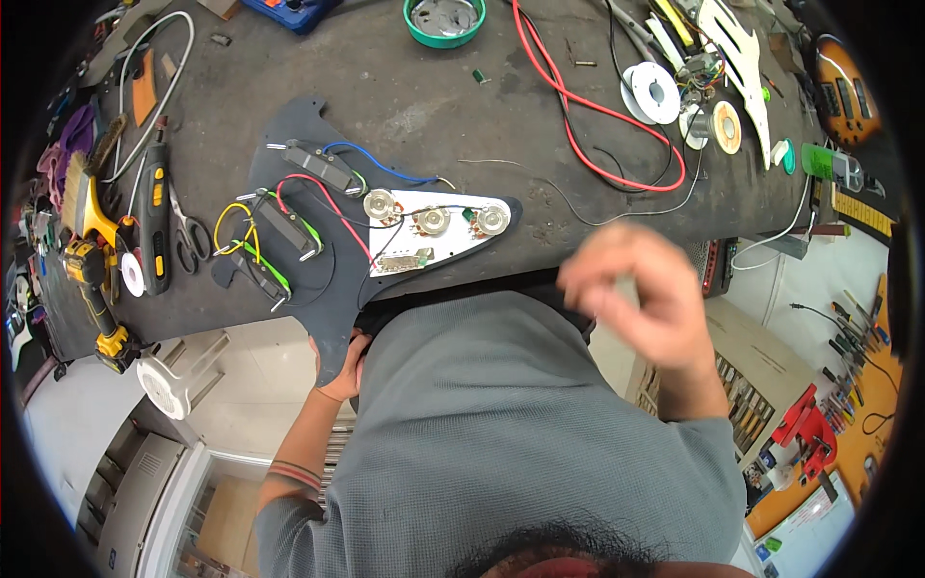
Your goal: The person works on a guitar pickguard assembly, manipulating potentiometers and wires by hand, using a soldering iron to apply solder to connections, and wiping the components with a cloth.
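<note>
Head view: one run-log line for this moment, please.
left hand: grips black guitar pickguard edge, wiring up | right hand: raised, blurred, grip unclear | grey workbench

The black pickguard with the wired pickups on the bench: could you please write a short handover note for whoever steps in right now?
Left hand: grips the lower tip of the black pickguard at the bench edge.
Right hand: raised off the bench, blurred; cannot tell whether it holds anything.
Pickguard lies wiring side up. Three pickups, three pots and the switch are mounted, with coloured wires run between them.
Nearby: scissors, yellow drill, solder spools.
Left: whether the joints are finished cannot be told.
</note>
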`<state>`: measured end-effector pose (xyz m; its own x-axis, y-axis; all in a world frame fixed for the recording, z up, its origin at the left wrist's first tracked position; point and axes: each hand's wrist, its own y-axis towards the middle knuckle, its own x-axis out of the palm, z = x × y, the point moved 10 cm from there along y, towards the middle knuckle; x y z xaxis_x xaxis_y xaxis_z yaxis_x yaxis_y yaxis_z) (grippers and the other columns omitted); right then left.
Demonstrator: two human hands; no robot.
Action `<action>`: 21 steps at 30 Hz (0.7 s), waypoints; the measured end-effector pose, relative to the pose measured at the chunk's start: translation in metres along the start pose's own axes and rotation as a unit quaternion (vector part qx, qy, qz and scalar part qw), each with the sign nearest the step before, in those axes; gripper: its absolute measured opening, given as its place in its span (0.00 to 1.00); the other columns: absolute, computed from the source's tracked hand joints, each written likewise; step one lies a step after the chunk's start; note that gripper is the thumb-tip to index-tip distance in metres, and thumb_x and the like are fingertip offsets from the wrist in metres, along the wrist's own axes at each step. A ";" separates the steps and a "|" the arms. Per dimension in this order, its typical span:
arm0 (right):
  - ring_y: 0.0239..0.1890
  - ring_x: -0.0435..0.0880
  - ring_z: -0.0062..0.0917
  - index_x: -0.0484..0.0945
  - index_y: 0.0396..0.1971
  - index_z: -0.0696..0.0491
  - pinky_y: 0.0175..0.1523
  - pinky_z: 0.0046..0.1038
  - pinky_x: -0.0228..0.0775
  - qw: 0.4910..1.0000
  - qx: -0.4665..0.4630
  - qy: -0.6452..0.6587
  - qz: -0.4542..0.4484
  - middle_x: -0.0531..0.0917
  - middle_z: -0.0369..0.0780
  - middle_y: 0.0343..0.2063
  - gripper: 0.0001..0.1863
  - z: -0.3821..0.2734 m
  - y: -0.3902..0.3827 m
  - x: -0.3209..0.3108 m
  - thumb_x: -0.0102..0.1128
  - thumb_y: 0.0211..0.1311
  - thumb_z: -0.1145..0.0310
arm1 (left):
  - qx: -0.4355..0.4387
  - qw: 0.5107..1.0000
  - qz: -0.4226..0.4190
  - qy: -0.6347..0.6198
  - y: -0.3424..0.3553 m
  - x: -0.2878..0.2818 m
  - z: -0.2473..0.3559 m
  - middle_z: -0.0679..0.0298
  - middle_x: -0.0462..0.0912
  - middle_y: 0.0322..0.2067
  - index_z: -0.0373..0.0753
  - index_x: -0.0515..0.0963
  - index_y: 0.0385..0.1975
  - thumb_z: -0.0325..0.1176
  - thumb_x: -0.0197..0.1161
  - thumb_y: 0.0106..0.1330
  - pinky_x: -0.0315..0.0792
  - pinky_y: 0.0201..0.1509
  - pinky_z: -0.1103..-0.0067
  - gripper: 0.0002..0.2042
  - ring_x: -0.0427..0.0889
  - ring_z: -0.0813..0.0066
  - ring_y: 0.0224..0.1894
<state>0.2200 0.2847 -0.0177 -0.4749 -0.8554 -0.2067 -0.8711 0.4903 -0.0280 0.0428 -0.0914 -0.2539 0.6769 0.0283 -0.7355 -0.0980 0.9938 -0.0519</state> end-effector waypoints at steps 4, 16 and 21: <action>0.42 0.86 0.37 0.85 0.46 0.56 0.47 0.37 0.78 0.941 -0.072 -0.314 0.105 0.85 0.41 0.38 0.10 -0.017 0.052 -0.008 0.70 0.65 0.76 | -0.006 0.998 0.007 0.062 0.001 -0.006 0.002 0.58 0.85 0.50 0.41 0.83 0.54 0.31 0.68 0.60 0.64 0.64 0.55 0.20 0.80 0.55 0.58; 0.44 0.84 0.42 0.82 0.37 0.54 0.50 0.42 0.77 0.928 -0.094 -0.342 0.117 0.84 0.41 0.35 0.04 -0.007 0.066 -0.007 0.68 0.64 0.72 | 0.366 0.890 0.075 0.260 0.153 -0.263 0.277 0.64 0.77 0.28 0.37 0.83 0.37 0.27 0.71 0.47 0.69 0.28 0.71 0.14 0.76 0.67 0.25; 0.41 0.85 0.41 0.81 0.35 0.55 0.47 0.42 0.77 0.932 -0.103 -0.291 0.191 0.84 0.41 0.34 0.04 0.008 0.050 -0.006 0.68 0.63 0.74 | 0.292 0.929 0.062 0.217 0.163 -0.234 0.239 0.64 0.73 0.27 0.35 0.84 0.36 0.26 0.69 0.40 0.68 0.27 0.71 0.17 0.75 0.66 0.25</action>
<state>0.1801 0.3153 -0.0257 -0.6595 -0.3599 -0.6599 -0.6861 0.6468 0.3330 0.0429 0.0897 0.0711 0.3154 0.2259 -0.9217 0.3426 0.8787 0.3325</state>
